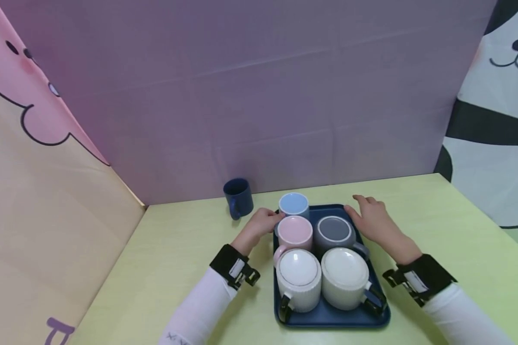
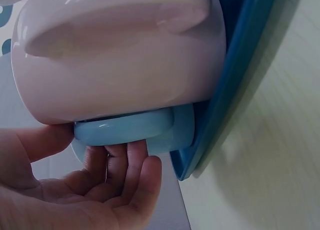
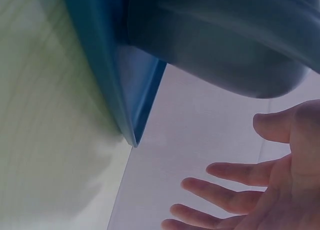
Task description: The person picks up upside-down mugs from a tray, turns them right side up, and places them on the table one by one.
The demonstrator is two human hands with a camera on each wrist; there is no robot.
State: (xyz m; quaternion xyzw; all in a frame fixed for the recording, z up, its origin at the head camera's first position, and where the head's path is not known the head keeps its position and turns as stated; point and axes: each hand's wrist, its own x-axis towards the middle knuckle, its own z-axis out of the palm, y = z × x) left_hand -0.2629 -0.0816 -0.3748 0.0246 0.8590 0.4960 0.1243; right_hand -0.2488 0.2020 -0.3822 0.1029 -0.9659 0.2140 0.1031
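Note:
My left hand [image 1: 262, 223] pinches the handle of the light blue mug [image 1: 294, 203] at the far left corner of the dark blue tray [image 1: 328, 320]; the left wrist view shows thumb and fingers on that handle [image 2: 125, 129]. Just nearer stands the pink mug [image 1: 294, 232]. To its right is a grey mug [image 1: 334, 232], its handle toward the right. Two white mugs with black handles, a left one [image 1: 299, 278] and a right one [image 1: 344, 278], fill the front. My right hand [image 1: 373, 218] hovers beside the tray's far right side, fingers spread, touching nothing in the right wrist view.
A dark blue mug [image 1: 238, 197] stands off the tray, at the back left near the purple backdrop [image 1: 259, 105]. Printed cloth walls flank the pale yellow table [image 1: 177, 268] on the left and right.

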